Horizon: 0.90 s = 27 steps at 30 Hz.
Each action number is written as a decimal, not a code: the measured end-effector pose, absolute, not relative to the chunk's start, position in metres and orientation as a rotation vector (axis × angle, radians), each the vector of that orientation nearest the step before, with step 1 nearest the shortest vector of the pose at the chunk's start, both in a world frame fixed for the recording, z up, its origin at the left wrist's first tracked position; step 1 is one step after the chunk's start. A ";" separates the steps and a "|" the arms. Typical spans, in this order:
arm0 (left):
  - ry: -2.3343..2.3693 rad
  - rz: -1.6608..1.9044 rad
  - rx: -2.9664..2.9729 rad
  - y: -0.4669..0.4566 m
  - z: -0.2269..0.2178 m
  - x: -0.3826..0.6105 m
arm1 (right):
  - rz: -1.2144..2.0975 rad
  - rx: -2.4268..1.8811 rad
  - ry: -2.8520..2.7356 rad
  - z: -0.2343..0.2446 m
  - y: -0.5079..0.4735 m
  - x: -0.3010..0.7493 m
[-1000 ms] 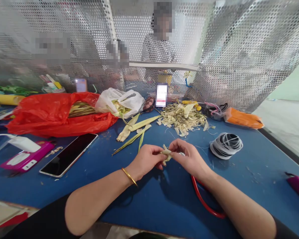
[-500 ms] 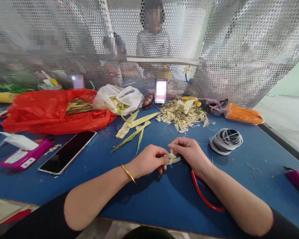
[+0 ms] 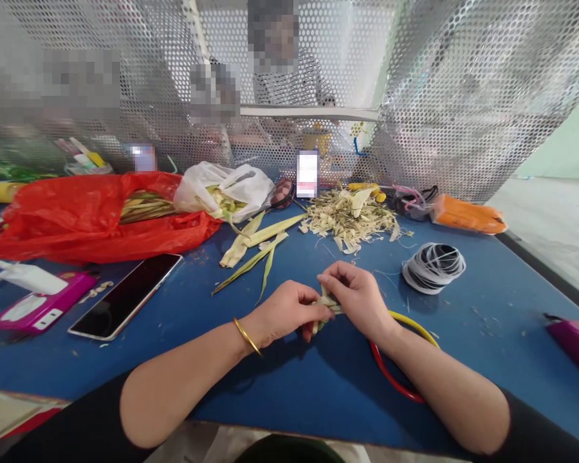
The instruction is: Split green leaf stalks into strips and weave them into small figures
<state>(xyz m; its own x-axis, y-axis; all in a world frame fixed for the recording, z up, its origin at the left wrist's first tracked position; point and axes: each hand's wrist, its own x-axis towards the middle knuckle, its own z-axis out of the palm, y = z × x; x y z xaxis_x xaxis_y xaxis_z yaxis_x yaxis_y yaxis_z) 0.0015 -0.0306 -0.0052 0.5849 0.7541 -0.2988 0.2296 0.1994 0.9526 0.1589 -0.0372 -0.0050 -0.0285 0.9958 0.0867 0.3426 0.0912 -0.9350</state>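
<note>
Both hands meet over the blue table around a small folded piece of pale dried husk (image 3: 326,301). My left hand (image 3: 292,310), with a gold bangle at the wrist, pinches it between thumb and fingers. From the other side my right hand (image 3: 354,297) grips the same piece, its thumb and forefinger pressed at the upper end. Much of the piece is hidden by the fingers. Under my right forearm lies a red and yellow ring-shaped tube (image 3: 396,381). Long husk strips (image 3: 255,241) rest beyond my left hand.
A heap of husk scraps (image 3: 350,215) sits at the back. On the right are a wound spool of white line (image 3: 434,268) and an orange packet (image 3: 469,214). Leftward lie a phone (image 3: 125,297), a purple power strip (image 3: 45,305), a red bag (image 3: 62,218) and a white bag (image 3: 258,186).
My right hand has shifted slightly left, closer to my left hand, covering more of the husk piece. The tube's yellow part now shows beyond my right forearm. The whole view has shifted a little.
</note>
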 end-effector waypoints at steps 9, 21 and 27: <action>0.984 0.669 1.139 -0.024 0.002 -0.002 | 0.865 -1.464 -1.649 0.002 -0.035 0.167; 0.975 0.659 1.110 -0.024 0.008 -0.002 | 0.793 -1.432 -1.454 -0.001 -0.028 0.176; 0.969 0.644 1.037 -0.023 0.008 -0.002 | 0.548 -1.457 -1.634 0.001 -0.025 0.180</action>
